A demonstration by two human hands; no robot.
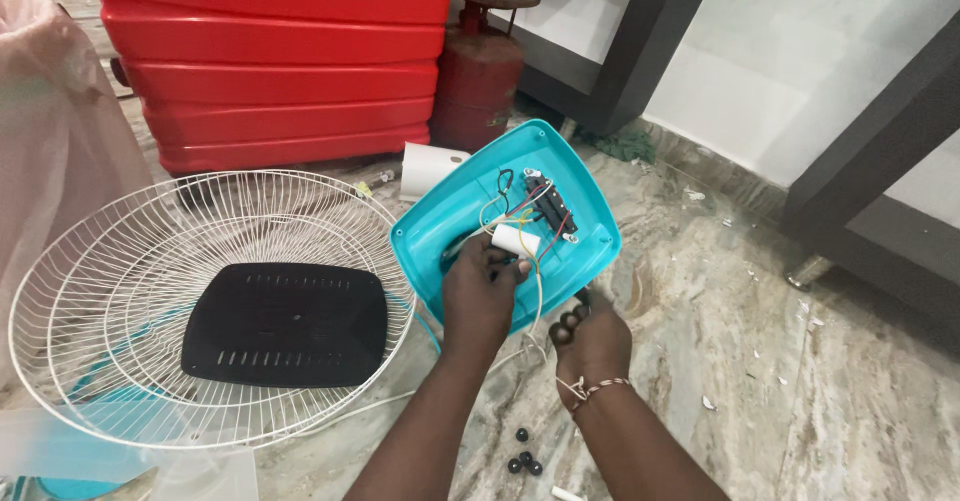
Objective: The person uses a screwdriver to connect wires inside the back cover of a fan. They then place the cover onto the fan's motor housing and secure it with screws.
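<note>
Evidently to expose its wiring, the turquoise fan base cover (570,246) stood tilted, its lower edge gripped by the right hand (592,339), while the left hand (482,286) pinched the white capacitor (516,240) inside, the wire fan guard (130,281) lying left of both.

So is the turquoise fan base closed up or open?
Open. The base lies with its hollow side up, wires and a white capacitor exposed; its black cover lies apart in the grille.

Bright even daylight, soft shadows, sharp focus
</note>
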